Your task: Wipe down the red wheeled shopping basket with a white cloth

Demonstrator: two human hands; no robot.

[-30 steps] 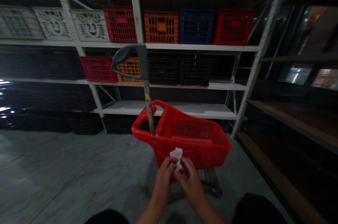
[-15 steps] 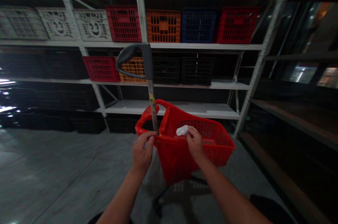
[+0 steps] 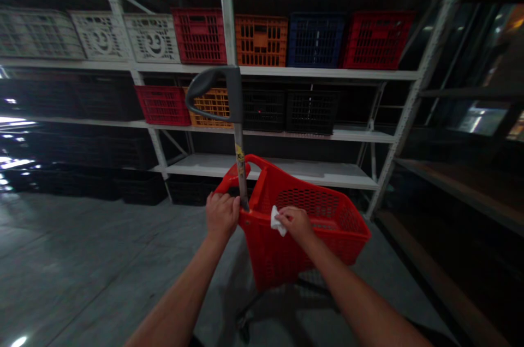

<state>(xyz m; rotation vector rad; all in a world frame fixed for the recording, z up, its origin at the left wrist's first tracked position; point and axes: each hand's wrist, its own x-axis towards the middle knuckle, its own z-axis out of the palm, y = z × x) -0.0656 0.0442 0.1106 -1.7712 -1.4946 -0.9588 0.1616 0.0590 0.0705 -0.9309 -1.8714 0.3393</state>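
A red wheeled shopping basket [image 3: 327, 227] stands on the floor in front of me, its grey pull handle [image 3: 213, 93] raised on a metal pole. My left hand [image 3: 221, 215] is closed round the basket's red rear rim beside the pole's base. My right hand [image 3: 295, 222] holds a crumpled white cloth [image 3: 277, 221] and presses it against the basket's near rim.
White metal shelving [image 3: 286, 73] faces me with red, orange, blue, white and black plastic crates [image 3: 262, 40] on its upper levels. Black crates [image 3: 82, 183] stack at the lower left. Dark wooden shelves [image 3: 458, 189] run along the right. The floor [image 3: 82, 270] is grey concrete.
A second ago both hands held the cloth together low before the basket. They separated: the left went to the rear rim and closed on it, the right carried the cloth onto the near rim.
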